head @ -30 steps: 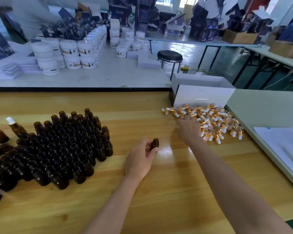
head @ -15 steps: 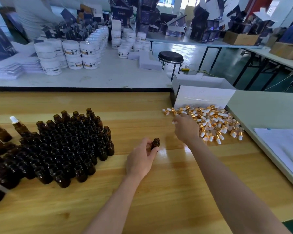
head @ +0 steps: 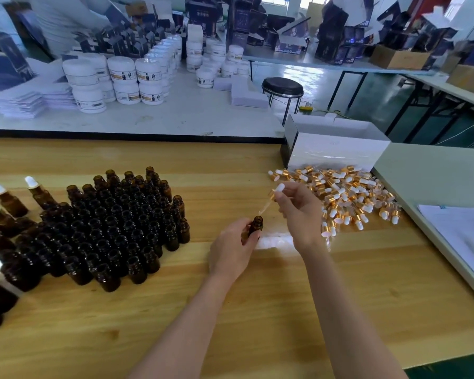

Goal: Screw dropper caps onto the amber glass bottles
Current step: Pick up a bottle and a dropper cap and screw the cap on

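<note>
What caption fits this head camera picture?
Right hand holds a dropper cap just above the amber bottle gripped by the left hand.

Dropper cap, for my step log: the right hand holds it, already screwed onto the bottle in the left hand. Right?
Not yet: the head view shows the right hand holding the dropper cap above the bottle in the left hand, neck open.

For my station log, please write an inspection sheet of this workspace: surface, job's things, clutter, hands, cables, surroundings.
Surface: wooden table.
Job's things: uncapped bottles clustered left; capped bottles far left; loose caps piled right.
Clutter: white box behind the pile; papers at right.
Hands: left hand grips one open bottle; right hand pinches a dropper cap, pipette aimed at its mouth.
Cables: thin cable on the floor past the box.
Surroundings: white jars, black stool.
</note>
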